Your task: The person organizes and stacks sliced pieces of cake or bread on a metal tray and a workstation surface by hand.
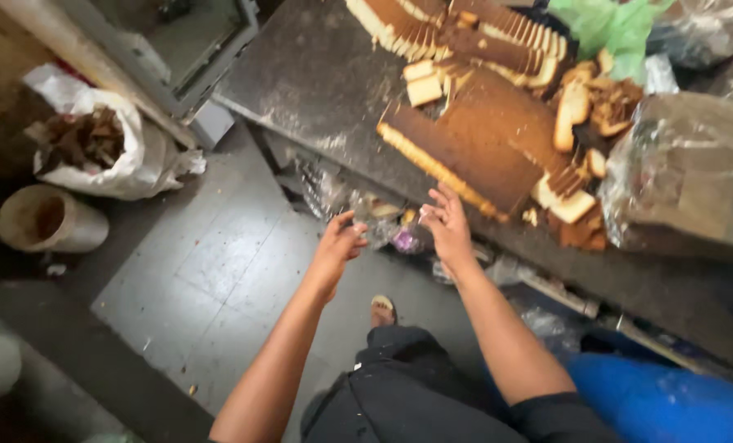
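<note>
Bare forearms, short black sleeves, dark trousers, sandal (383,309).

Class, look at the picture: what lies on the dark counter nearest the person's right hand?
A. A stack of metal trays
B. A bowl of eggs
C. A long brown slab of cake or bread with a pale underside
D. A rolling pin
C: the right hand, fingers spread, hovers by the edge of the long brown slab on the counter.

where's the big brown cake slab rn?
Head view, upper right: the brown cake slab lies on the dark counter near its front edge, just beyond the right hand, with cut cake slices to its right.
</note>
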